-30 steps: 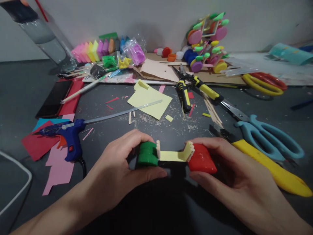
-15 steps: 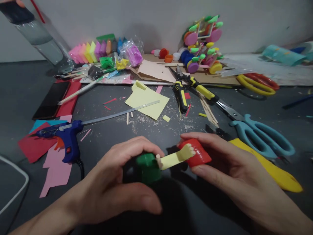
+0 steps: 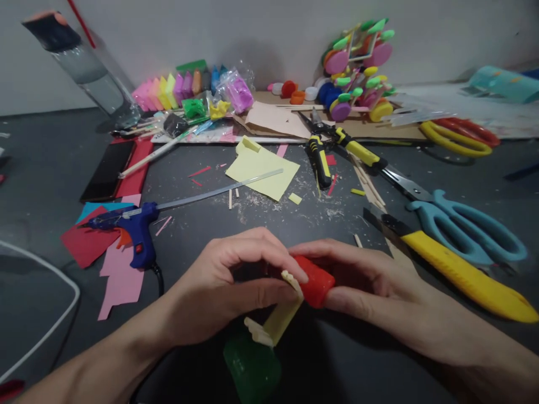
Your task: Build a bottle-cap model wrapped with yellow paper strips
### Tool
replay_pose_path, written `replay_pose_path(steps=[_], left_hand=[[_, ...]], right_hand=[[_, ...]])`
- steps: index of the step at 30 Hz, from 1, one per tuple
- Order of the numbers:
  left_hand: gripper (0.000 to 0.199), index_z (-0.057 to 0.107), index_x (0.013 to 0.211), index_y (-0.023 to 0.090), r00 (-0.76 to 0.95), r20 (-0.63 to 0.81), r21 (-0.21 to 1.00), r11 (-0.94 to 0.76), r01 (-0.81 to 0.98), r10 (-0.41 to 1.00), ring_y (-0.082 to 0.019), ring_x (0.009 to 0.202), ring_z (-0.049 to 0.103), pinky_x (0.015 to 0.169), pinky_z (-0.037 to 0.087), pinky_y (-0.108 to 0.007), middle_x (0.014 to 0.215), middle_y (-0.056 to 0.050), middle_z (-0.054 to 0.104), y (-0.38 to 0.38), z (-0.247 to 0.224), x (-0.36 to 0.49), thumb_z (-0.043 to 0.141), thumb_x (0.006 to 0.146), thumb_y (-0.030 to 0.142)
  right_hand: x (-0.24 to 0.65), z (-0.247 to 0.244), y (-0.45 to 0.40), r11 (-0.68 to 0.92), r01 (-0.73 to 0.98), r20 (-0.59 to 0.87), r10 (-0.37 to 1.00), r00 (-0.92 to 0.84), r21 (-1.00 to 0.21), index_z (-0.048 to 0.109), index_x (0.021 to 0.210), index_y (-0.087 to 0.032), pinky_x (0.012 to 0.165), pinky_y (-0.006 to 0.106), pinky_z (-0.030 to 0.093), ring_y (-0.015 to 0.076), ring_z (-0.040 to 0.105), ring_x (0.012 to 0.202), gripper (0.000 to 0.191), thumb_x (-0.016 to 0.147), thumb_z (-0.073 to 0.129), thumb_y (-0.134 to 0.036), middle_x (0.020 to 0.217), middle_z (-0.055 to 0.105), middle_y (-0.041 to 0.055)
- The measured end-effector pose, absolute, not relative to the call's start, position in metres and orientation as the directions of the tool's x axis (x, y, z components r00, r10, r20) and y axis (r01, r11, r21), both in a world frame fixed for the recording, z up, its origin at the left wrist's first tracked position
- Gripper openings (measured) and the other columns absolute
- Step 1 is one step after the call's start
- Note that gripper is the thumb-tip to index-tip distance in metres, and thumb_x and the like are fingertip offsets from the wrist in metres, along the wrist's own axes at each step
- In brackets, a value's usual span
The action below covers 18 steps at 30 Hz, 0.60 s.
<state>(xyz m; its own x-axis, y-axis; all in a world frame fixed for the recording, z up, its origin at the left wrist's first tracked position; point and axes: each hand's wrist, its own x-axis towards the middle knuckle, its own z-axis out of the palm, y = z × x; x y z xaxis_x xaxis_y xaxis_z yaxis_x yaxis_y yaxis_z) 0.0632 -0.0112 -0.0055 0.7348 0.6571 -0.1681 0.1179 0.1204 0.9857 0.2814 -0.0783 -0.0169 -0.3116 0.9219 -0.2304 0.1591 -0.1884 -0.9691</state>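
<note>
My right hand [image 3: 370,275] is closed around a small, shiny red rounded piece [image 3: 316,285], thumb below and fingers above. Between thumb and index finger of my left hand [image 3: 223,286] is the upper end of a bent pale yellow paper strip [image 3: 283,321], pressed against the red piece's left side. Short cut ends of pale sticks show at both ends of the strip. At its lower end sits a dark green rounded piece [image 3: 252,367], low in front of me; whether it rests on the table I cannot tell.
A blue glue gun [image 3: 143,230] with a long glue stick lies left. Yellow paper [image 3: 263,171] and scraps lie ahead. Pliers [image 3: 320,160], blue-handled scissors [image 3: 475,224] and a yellow utility knife [image 3: 467,275], its blade out, lie right. A bottle [image 3: 92,78] stands at back left.
My left hand has moved right from beside the green piece to the strip's end at the red piece. The strip has swung round, and the green piece now hangs lower, nearer me.
</note>
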Motion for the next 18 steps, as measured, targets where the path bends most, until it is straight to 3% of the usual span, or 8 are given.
replay_pose_path(steps=[3,6,10,12,14,18], left_hand=[[0.004,0.075,0.084,0.023,0.679,-0.105,0.989,0.003,0.150,0.726,-0.009,0.082,0.063,0.073,0.047,-0.020,0.088,0.003,0.068,-0.014,-0.010,0.065,0.074,0.084,0.019],[0.009,0.072,0.083,0.020,0.561,0.076,0.931,-0.260,0.256,0.824,-0.009,0.078,0.063,0.071,0.046,-0.021,0.084,0.003,0.068,-0.016,-0.016,0.067,0.070,0.084,0.012],[0.009,0.068,0.078,0.018,0.522,0.360,0.588,-0.622,0.517,0.773,-0.013,0.075,0.060,0.071,0.041,-0.030,0.077,0.001,0.068,-0.014,-0.022,0.067,0.066,0.087,0.015],[0.015,0.066,0.076,0.019,0.552,0.373,0.443,-0.666,0.600,0.745,-0.016,0.074,0.058,0.073,0.037,-0.034,0.074,0.001,0.067,-0.012,-0.025,0.066,0.063,0.090,0.020],[0.015,0.065,0.077,0.019,0.567,0.343,0.377,-0.662,0.647,0.749,-0.016,0.071,0.057,0.073,0.035,-0.036,0.072,0.001,0.067,-0.011,-0.026,0.065,0.061,0.091,0.022],[0.007,0.066,0.092,0.020,0.554,0.288,0.403,-0.624,0.670,0.781,-0.016,0.068,0.059,0.072,0.038,-0.034,0.075,0.002,0.071,-0.013,-0.026,0.066,0.060,0.090,0.020]], right_hand=[[0.280,-0.020,-0.078,-0.196,0.201,-0.243,0.940,-0.240,-0.960,0.063,0.127,-0.028,0.075,0.026,0.060,0.0183,0.071,0.091,0.040,0.089,0.065,-0.039,0.101,0.074,0.0027],[0.280,-0.023,-0.080,-0.138,0.246,-0.182,0.969,-0.168,-0.959,0.060,0.129,-0.027,0.072,0.026,0.058,0.0166,0.069,0.083,0.043,0.090,0.064,-0.046,0.094,0.072,0.0024],[0.282,-0.027,-0.084,0.091,0.458,0.015,0.986,-0.167,-0.884,0.061,0.123,-0.028,0.072,0.029,0.056,0.0187,0.068,0.089,0.037,0.093,0.060,-0.048,0.106,0.070,0.0038],[0.280,-0.029,-0.086,0.230,0.586,0.116,0.967,-0.226,-0.777,0.059,0.123,-0.026,0.074,0.032,0.055,0.0209,0.067,0.093,0.041,0.091,0.062,-0.051,0.112,0.069,0.0052],[0.277,-0.032,-0.087,0.330,0.686,0.182,0.942,-0.281,-0.648,0.057,0.123,-0.022,0.075,0.037,0.054,0.0244,0.066,0.095,0.048,0.089,0.064,-0.055,0.111,0.068,0.0076],[0.268,-0.037,-0.091,0.397,0.788,0.241,0.917,-0.318,-0.470,0.058,0.110,-0.016,0.080,0.046,0.050,0.0308,0.060,0.100,0.049,0.083,0.071,-0.054,0.114,0.064,0.0128]])
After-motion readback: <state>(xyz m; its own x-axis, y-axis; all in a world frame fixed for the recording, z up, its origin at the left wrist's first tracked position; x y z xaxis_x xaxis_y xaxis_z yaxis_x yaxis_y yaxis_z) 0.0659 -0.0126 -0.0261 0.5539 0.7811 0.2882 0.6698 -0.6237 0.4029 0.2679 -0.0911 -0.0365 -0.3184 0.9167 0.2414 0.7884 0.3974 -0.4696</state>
